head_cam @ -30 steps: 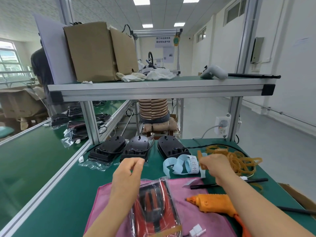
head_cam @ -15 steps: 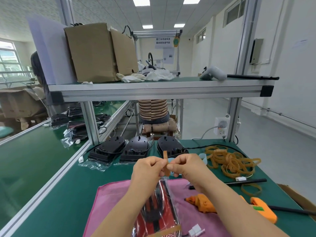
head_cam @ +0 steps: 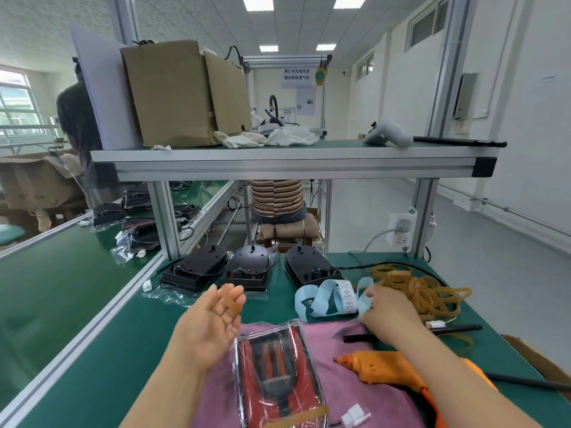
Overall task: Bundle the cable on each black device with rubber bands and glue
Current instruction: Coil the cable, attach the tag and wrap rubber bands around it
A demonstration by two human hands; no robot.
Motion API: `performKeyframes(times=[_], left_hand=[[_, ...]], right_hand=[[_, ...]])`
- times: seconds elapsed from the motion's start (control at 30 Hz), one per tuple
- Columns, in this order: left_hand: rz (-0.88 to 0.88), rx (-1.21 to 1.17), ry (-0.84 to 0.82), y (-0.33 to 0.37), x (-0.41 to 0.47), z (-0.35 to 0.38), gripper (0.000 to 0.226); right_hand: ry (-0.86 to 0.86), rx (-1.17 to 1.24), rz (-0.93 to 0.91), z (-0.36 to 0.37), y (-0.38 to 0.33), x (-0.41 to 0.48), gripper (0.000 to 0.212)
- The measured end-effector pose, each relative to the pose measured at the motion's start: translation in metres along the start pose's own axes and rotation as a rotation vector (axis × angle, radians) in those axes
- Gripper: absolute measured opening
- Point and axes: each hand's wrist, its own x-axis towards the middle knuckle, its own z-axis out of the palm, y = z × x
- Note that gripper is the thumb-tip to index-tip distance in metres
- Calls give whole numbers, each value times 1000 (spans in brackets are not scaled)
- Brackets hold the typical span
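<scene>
Head view: left hand (head_cam: pixel 210 322) spread, rubber band (head_cam: pixel 232 301) lying across its fingers (lower centre); right hand (head_cam: pixel 391 312) curled, grip unclear. Stretch the band wide before wrapping.

From the pink cloth (head_cam: pixel 333 341), bare green table (head_cam: pixel 129 359) lies open from 8 to 10 o'clock, out to the aluminium edge rail (head_cam: pixel 86 335). At 11 to 12 o'clock a row of black devices (head_cam: pixel 251 267) stands side by side along the back edge, under the upper shelf (head_cam: pixel 293 168). A curled blue label strip (head_cam: pixel 330 298) sits at 1 o'clock and the heap of rubber bands (head_cam: pixel 420 291) at 2. The glue gun (head_cam: pixel 386 369) and a black rod (head_cam: pixel 457 329) crowd 3 to 4 o'clock.
</scene>
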Motion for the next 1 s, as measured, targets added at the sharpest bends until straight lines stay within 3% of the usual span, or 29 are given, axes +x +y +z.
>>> performKeyframes(times=[0.07, 0.2, 0.3, 0.37, 0.43, 0.53, 0.67, 0.73, 0.9, 1.0], left_hand=[[-99, -113, -104, 2, 0, -9, 30], [-128, -247, -263, 5, 0, -20, 36], [-54, -262, -280, 8, -1, -25, 44], [-46, -246, -247, 11, -2, -29, 46], [-53, -176, -194, 14, -3, -34, 45], [9, 138, -75, 17, -3, -39, 38], [87, 497, -26, 19, -11, -42, 67], [79, 633, -84, 24, -17, -41, 88], [54, 791, -457, 39, -34, -18, 106], [120, 987, -522, 45, -45, -5, 116]], right_hand=[[34, 71, -86, 11, -20, -6, 14], [-350, 327, -63, 31, -65, -17, 60], [-495, 354, -3, 37, -79, -22, 90], [-544, 487, 13, 41, -82, -21, 82], [-591, 663, 21, 42, -83, -23, 59], [-629, 849, 24, 37, -85, -28, 34], [-654, 971, -130, 6, -86, -32, 16], [-605, 986, -238, -13, -88, -35, 15], [-412, 1103, -318, -28, -91, -41, 26], [-308, 1051, -328, -16, -90, -45, 30]])
